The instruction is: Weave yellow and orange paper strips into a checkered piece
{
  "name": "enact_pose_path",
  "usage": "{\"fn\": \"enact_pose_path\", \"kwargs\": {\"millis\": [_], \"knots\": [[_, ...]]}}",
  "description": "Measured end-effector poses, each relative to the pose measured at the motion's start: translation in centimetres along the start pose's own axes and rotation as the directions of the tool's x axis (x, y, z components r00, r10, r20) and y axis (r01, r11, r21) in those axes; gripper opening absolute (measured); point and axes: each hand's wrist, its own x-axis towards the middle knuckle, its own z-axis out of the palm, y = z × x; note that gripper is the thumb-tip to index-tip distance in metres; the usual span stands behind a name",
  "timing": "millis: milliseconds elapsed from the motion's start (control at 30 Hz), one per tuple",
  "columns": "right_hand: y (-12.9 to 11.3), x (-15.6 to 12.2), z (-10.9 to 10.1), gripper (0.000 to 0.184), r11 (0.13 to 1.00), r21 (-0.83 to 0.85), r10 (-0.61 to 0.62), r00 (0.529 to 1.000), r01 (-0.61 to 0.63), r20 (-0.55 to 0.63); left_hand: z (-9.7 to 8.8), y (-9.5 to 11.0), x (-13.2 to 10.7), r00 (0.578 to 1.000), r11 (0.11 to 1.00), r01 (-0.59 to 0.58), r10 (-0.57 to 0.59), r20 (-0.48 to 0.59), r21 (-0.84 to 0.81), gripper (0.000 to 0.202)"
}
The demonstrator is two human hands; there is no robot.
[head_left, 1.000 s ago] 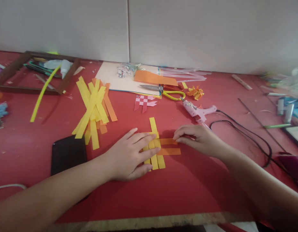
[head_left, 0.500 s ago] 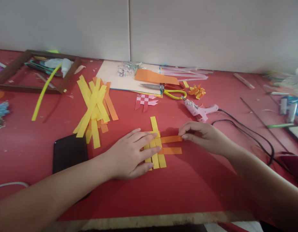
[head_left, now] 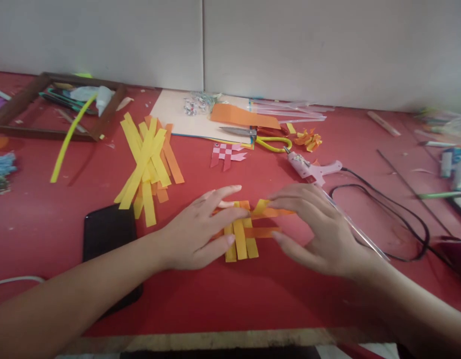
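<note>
A small weave of yellow paper strips (head_left: 239,240) crossed by orange paper strips (head_left: 259,233) lies flat on the red table in front of me. My left hand (head_left: 210,227) rests over its left side, fingers spread, the fingertips on the yellow strips. On the right, my right hand (head_left: 312,227) is open, thumb and fingers well apart. Its thumb tip is at the end of the lower orange strip, and its fingertips are by a folded yellow end (head_left: 260,205) and the upper orange strip. Both hands partly hide the weave.
Loose yellow strips (head_left: 142,164) are piled at left above a black phone (head_left: 108,232). Beyond the weave lie a pink woven paper fish (head_left: 226,155), scissors (head_left: 263,139) and a pink glue gun (head_left: 308,169) with a cord. A wooden frame (head_left: 39,132) stands back left.
My right hand has let go of the upper orange strip's end and spread its fingers, moving in toward the weave. The upright yellow end is now folded rightward. My left fingers have lifted slightly.
</note>
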Motion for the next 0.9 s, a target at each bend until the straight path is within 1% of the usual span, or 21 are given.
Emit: {"fn": "enact_pose_path", "kwargs": {"millis": [67, 133, 200, 267, 367, 433, 467, 567, 667, 700, 733, 800, 833, 900], "knots": [[0.0, 0.2, 1.0, 0.037, 0.998, -0.058, 0.037, 0.999, -0.037, -0.003, -0.2, -0.1, 0.0, 0.998, 0.992, 0.053, -0.056, -0.02, -0.117, 0.045], [0.2, 0.3, 2.2, 0.039, 0.994, -0.084, 0.061, 0.997, -0.064, -0.041, -0.3, -0.4, 0.0, 0.993, 0.957, 0.103, -0.117, -0.033, -0.271, 0.05], [0.4, 0.3, 3.3, 0.039, 0.987, -0.096, 0.118, 0.989, -0.127, -0.092, -0.2, -0.8, -0.1, 0.983, 0.887, 0.157, -0.182, -0.017, -0.434, 0.051], [0.4, 0.4, 4.2, 0.043, 0.971, -0.089, 0.209, 0.968, -0.222, -0.139, 0.0, -1.3, -0.1, 0.973, 0.801, 0.194, -0.23, 0.009, -0.566, 0.047], [0.3, 0.6, 4.9, 0.051, 0.936, -0.041, 0.34, 0.929, -0.349, -0.146, 0.4, -2.1, 0.0, 0.968, 0.693, 0.168, -0.25, -0.015, -0.701, 0.038], [0.3, 0.7, 5.1, 0.055, 0.922, -0.013, 0.382, 0.915, -0.387, -0.133, 0.5, -2.5, 0.1, 0.966, 0.658, 0.143, -0.256, -0.041, -0.739, 0.036], [0.3, 0.7, 5.1, 0.057, 0.922, -0.004, 0.383, 0.914, -0.388, -0.134, 0.5, -2.6, 0.1, 0.966, 0.657, 0.14, -0.256, -0.044, -0.741, 0.037], [0.5, 0.7, 5.2, 0.064, 0.928, 0.001, 0.367, 0.917, -0.371, -0.153, 0.1, -2.6, 0.2, 0.975, 0.697, 0.152, -0.221, -0.008, -0.701, 0.039], [0.7, 0.7, 5.2, 0.069, 0.924, 0.012, 0.379, 0.913, -0.382, -0.148, -0.5, -2.0, 0.2, 0.982, 0.781, 0.167, -0.186, 0.031, -0.602, 0.041], [0.8, 0.7, 5.2, 0.07, 0.92, 0.018, 0.389, 0.91, -0.39, -0.142, -0.7, -1.7, 0.3, 0.984, 0.828, 0.166, -0.177, 0.032, -0.536, 0.041], [0.8, 0.7, 5.2, 0.071, 0.917, 0.024, 0.398, 0.907, -0.398, -0.136, -0.9, -1.4, 0.4, 0.987, 0.887, 0.153, -0.155, 0.031, -0.436, 0.041], [1.0, 0.7, 5.2, 0.068, 0.915, 0.036, 0.404, 0.905, -0.403, -0.134, -1.0, -0.7, 0.5, 0.997, 0.979, 0.08, -0.074, 0.034, -0.19, 0.043], [1.0, 0.7, 5.2, 0.066, 0.917, 0.043, 0.399, 0.906, -0.397, -0.141, -1.0, -0.5, 0.6, 0.999, 0.996, 0.032, -0.029, 0.038, -0.079, 0.045], [1.2, 0.7, 5.3, 0.062, 0.923, 0.058, 0.385, 0.91, -0.38, -0.152, -0.7, -0.1, 0.8, 0.999, 0.996, -0.042, 0.039, 0.034, 0.078, 0.048]]}}
